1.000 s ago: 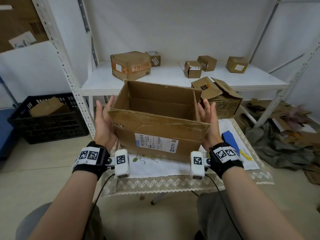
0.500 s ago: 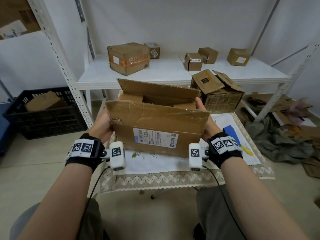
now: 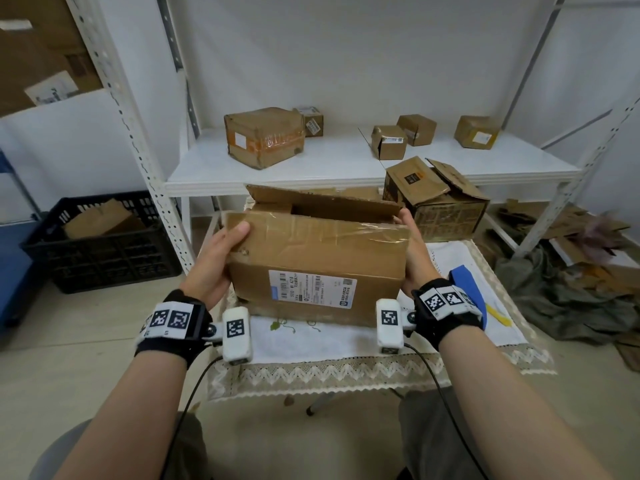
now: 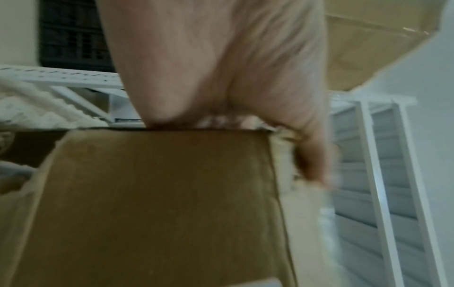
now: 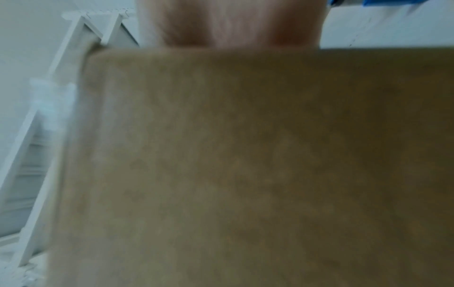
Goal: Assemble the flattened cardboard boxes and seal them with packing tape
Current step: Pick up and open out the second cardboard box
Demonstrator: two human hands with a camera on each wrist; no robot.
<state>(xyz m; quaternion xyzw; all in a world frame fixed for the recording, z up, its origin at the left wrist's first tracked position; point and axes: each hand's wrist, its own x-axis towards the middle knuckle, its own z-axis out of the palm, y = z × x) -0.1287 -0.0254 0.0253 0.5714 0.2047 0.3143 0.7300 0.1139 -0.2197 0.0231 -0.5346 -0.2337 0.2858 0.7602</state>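
A brown cardboard box with a white shipping label stands on the cloth-covered table, tilted toward me. Its near flap, which carries old clear tape, is folded down over the top; the far flap still stands up. My left hand grips the box's left end with the thumb pressing on the near flap. My right hand holds the right end with its fingers curled over the top edge. In both wrist views the cardboard fills the picture and hides the fingertips.
A blue tape dispenser lies on the table behind my right wrist. An open box stands behind it. The white shelf carries several taped boxes. A black crate sits at the left. Cardboard scraps and cloth cover the floor at the right.
The box was fully open a second ago. The side flaps have gone in, the near flap has come down over the top, and my left thumb now sits on it.
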